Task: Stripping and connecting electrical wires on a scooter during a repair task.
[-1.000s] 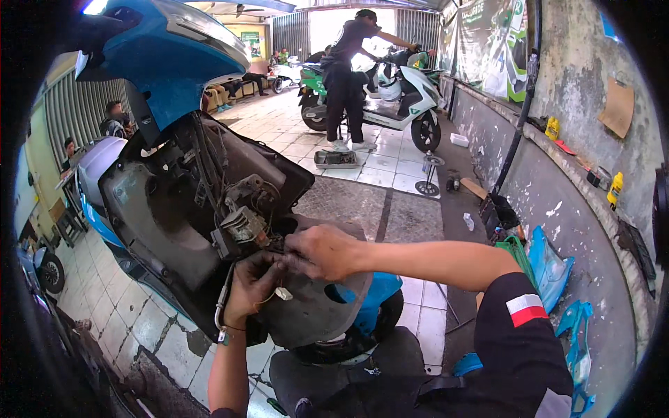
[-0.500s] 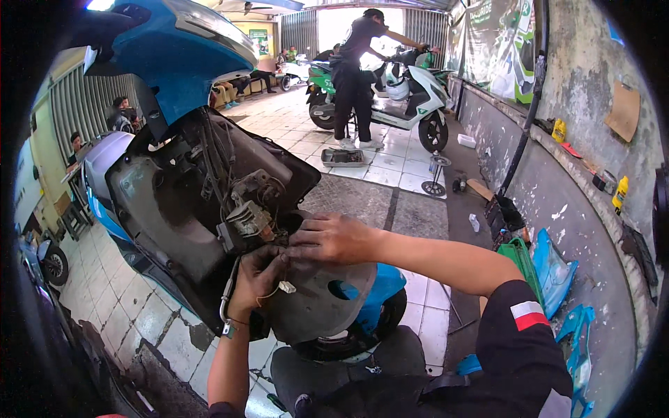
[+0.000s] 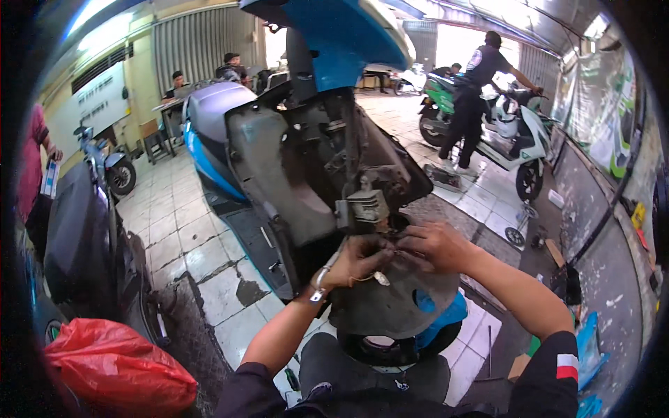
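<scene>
Blue scooter (image 3: 327, 42), front panels off: left hand (image 3: 352, 261) and right hand (image 3: 435, 245) both pinched on thin wires (image 3: 380, 277) below the grey connector block (image 3: 366, 205) above the front wheel (image 3: 397, 345); risk, tugging likely snaps a lead.
</scene>
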Action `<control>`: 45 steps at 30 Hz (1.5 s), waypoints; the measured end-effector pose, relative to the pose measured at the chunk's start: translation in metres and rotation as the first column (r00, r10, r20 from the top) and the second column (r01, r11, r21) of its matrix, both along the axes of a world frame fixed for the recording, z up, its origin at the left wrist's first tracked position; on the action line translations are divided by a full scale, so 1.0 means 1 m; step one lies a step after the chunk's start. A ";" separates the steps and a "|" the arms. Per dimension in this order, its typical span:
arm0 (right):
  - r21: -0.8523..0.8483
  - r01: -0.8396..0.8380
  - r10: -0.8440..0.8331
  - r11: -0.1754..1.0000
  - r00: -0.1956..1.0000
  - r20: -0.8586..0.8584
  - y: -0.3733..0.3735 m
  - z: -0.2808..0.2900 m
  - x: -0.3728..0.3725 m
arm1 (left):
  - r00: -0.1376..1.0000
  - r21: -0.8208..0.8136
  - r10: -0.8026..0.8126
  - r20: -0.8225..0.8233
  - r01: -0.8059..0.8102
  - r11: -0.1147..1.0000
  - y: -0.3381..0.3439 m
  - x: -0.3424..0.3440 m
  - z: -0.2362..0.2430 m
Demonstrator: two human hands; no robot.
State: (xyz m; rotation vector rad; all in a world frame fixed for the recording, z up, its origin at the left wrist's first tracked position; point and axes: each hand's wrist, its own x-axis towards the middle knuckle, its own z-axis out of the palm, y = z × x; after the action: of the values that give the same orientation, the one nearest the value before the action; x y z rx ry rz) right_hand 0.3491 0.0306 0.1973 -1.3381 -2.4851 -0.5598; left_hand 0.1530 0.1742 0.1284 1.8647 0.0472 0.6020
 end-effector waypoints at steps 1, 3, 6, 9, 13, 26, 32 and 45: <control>-0.068 0.006 -0.015 0.998 0.991 -0.133 0.000 -0.001 -0.006 | 0.999 0.012 0.028 -0.014 -0.028 1.000 -0.002 0.001 -0.002; -0.327 0.212 -0.323 0.921 0.885 -0.336 -0.007 0.004 -0.030 | 1.000 -0.021 0.017 -0.015 -0.017 1.000 -0.003 0.003 -0.005; -0.679 0.266 -0.695 0.684 0.520 -0.496 0.000 -0.038 -0.015 | 0.978 0.206 0.125 0.170 -0.160 0.965 -0.007 0.010 -0.012; -0.741 0.176 -0.723 0.648 0.450 -0.525 -0.002 -0.035 -0.013 | 0.977 0.211 0.158 0.144 -0.187 0.960 -0.007 0.006 -0.015; -0.297 0.241 -0.359 0.924 0.816 -0.453 -0.017 -0.002 -0.029 | 0.999 -0.054 0.021 0.037 -0.019 0.998 -0.009 0.008 -0.008; 0.026 0.137 -0.139 0.990 0.987 0.078 -0.012 -0.007 -0.016 | 0.999 -0.037 0.035 -0.027 -0.036 0.999 -0.005 0.003 -0.001; -0.474 0.162 -0.487 0.865 0.496 -0.719 -0.002 -0.028 -0.032 | 0.996 0.110 0.089 -0.011 -0.087 0.990 -0.007 0.003 -0.004; -0.259 0.335 -0.423 0.906 0.743 -0.518 -0.004 -0.024 -0.028 | 0.997 0.033 0.071 -0.002 -0.071 0.997 -0.009 0.007 -0.005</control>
State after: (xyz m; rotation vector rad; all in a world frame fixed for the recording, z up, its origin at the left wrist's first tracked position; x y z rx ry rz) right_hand 0.3214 0.0265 0.1734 -1.7771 -1.8001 -0.0169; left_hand 0.1597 0.1647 0.1237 1.9025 0.1065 0.6520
